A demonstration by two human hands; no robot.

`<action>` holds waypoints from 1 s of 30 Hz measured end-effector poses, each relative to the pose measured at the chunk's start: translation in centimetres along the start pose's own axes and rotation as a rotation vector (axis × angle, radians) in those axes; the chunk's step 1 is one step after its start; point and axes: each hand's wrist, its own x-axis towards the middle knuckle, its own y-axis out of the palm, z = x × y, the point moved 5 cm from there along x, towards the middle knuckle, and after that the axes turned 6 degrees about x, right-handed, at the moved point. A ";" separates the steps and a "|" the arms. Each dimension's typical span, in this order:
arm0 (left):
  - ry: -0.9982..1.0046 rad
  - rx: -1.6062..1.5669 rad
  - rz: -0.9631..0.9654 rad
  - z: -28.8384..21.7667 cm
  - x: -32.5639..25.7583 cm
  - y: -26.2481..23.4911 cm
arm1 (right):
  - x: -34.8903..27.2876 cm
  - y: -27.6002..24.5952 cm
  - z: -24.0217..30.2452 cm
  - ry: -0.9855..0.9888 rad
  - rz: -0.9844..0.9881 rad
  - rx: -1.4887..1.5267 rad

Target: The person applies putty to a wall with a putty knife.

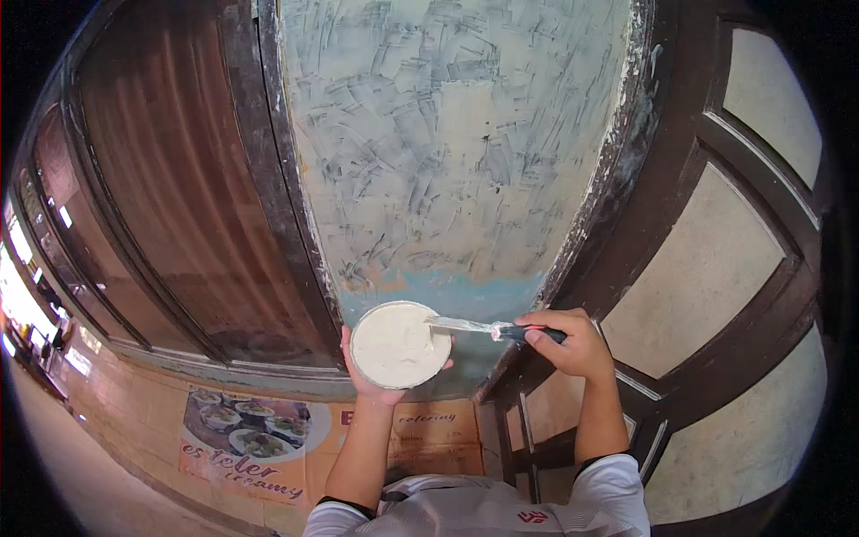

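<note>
A round tub of off-white putty (394, 349) rests in my left hand (376, 387), whose fingers wrap around its sides from below. In my right hand (573, 342) is a putty knife (470, 326), gripped by its black and red handle. The blade points left and its tip touches the putty near the tub's right rim. White smears coat the blade. In front of me stands a wall panel (447, 161) covered in rough, patchy strokes of filler, with a bare light-blue strip (501, 300) along its lower part.
Dark wooden frames border the panel. A brown curtain hangs behind the glass window (170, 197) at left; a dark door with pale panels (698, 268) stands at right. Below, a printed banner (255, 438) covers part of the tiled floor (116, 385).
</note>
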 end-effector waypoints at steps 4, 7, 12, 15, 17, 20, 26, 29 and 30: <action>-0.032 -0.132 0.004 0.9 0.2 1.1 | -1.3 0.2 -2.9 0.348 0.108 0.295; -0.044 -0.159 0.028 1.6 0.4 1.0 | -2.2 1.2 -5.4 0.424 0.157 0.336; -0.027 -0.278 0.044 1.8 0.2 1.6 | -3.6 2.7 -7.9 0.554 0.151 0.544; -0.056 -0.138 0.002 1.5 0.4 1.0 | -3.5 3.6 -8.6 0.498 0.099 0.649; -0.078 -0.141 -0.014 1.2 0.2 0.7 | -3.1 4.2 -9.7 0.448 -0.023 0.803; -0.054 -0.056 -0.039 0.0 -0.1 -0.8 | -0.1 4.4 -9.3 0.301 -0.202 0.498; 0.009 0.026 -0.055 -2.5 -0.8 -1.2 | 7.7 5.1 -13.0 -0.086 -0.428 -0.125; 0.040 0.006 -0.062 -3.9 -1.3 -1.0 | 10.2 5.0 -12.9 -0.047 -0.455 -0.322; 0.060 -0.006 -0.064 -4.3 -1.4 -1.0 | 10.9 5.1 -13.1 0.007 -0.446 -0.341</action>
